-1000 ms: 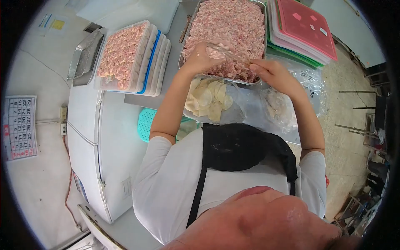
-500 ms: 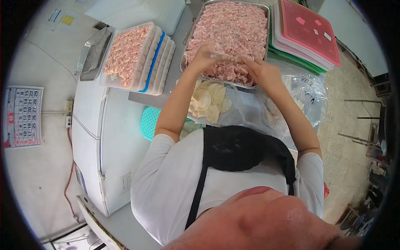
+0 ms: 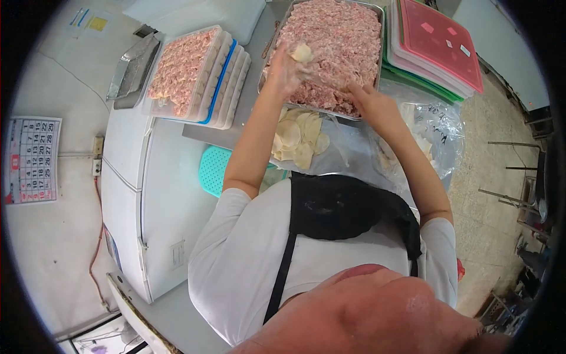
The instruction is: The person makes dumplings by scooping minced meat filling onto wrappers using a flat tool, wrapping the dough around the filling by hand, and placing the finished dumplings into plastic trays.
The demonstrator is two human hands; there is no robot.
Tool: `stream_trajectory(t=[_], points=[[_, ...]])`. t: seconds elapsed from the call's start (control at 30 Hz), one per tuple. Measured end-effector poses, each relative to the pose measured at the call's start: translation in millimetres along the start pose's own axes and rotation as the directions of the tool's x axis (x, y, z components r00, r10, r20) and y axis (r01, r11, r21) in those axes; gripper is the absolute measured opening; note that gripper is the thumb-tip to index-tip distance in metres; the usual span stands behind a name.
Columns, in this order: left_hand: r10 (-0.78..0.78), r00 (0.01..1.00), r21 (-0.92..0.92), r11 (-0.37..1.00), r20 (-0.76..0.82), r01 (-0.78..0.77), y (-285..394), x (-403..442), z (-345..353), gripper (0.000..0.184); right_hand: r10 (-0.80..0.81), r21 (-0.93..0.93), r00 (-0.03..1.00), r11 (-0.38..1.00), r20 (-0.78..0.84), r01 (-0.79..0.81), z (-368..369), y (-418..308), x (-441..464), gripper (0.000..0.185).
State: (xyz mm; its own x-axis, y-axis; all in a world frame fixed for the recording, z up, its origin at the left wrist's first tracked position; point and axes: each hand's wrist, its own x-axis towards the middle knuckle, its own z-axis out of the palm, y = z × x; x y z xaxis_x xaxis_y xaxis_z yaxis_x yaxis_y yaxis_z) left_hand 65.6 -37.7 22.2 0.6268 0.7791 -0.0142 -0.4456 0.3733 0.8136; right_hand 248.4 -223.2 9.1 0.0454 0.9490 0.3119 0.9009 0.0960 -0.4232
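My left hand (image 3: 284, 75), smeared by motion, is over the left side of a metal tray (image 3: 259, 82) filled with pinkish ground meat (image 3: 330, 35). A small pale dumpling wrapper (image 3: 302, 53) shows at its fingers; whether meat is inside it I cannot tell. My right hand (image 3: 377, 109) is at the tray's near right corner, its curled fingers over the meat. What those fingers hold, if anything, is hidden. Just in front of the tray, a pile of thin round wrappers (image 3: 299, 137) lies on clear plastic (image 3: 348, 147).
Stacked trays of filled dumplings (image 3: 183, 71) stand at the left, beside an empty metal pan (image 3: 132, 74). Coloured plastic lids (image 3: 439, 44) are piled at the right. A marked plastic bag (image 3: 439, 130) lies below them. A turquoise perforated basket (image 3: 213, 171) sits below the table edge.
My left hand has moved away from my right and turned, bringing the pale wrapper into sight. The right hand has shifted slightly right and down, staying by the tray's near corner.
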Motion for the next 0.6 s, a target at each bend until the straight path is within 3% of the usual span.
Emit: stream_trajectory(t=[0.07,0.13,0.17,0.23,0.27,0.37,0.47,0.53,0.6], points=[[0.1,0.994,0.128,0.987,-0.043,-0.094,-3,1,1,0.04,0.045,-0.181,0.98,0.983,0.195,-0.009,20,34,-3,0.023],[0.208,0.977,0.262,0.947,-0.052,-0.188,-4,5,-16,0.036,0.143,-0.283,0.953,0.957,0.266,-0.065,-17,17,1,0.024],[0.214,0.977,0.473,0.861,-0.002,-0.188,7,-3,-11,0.036,0.198,-0.334,0.934,0.938,0.299,-0.092,-39,8,2,0.025],[0.184,0.978,0.809,0.558,0.099,-0.187,34,-32,10,0.04,0.107,-0.045,0.988,0.994,0.113,-0.103,-65,4,0,0.027],[0.212,0.962,0.825,0.501,0.174,-0.26,35,-37,10,0.042,0.078,0.097,0.997,0.992,0.004,-0.078,-77,1,0,0.029],[0.211,0.904,0.836,0.347,0.372,-0.425,38,-52,14,0.05,0.007,0.409,1.0,0.913,-0.004,-0.005,-98,-22,-3,0.031],[0.056,0.868,0.829,0.272,0.493,-0.488,49,-59,26,0.053,-0.036,0.279,0.986,0.96,0.16,-0.01,-83,-51,-1,0.028],[-0.063,0.849,0.833,0.244,0.525,-0.497,53,-55,16,0.048,-0.094,0.242,0.984,0.969,0.152,0.055,-74,-38,2,0.029],[0.091,0.839,0.824,0.157,0.537,-0.544,41,-61,-3,0.047,-0.091,0.118,0.989,0.99,0.12,0.076,-80,-43,5,0.029]])
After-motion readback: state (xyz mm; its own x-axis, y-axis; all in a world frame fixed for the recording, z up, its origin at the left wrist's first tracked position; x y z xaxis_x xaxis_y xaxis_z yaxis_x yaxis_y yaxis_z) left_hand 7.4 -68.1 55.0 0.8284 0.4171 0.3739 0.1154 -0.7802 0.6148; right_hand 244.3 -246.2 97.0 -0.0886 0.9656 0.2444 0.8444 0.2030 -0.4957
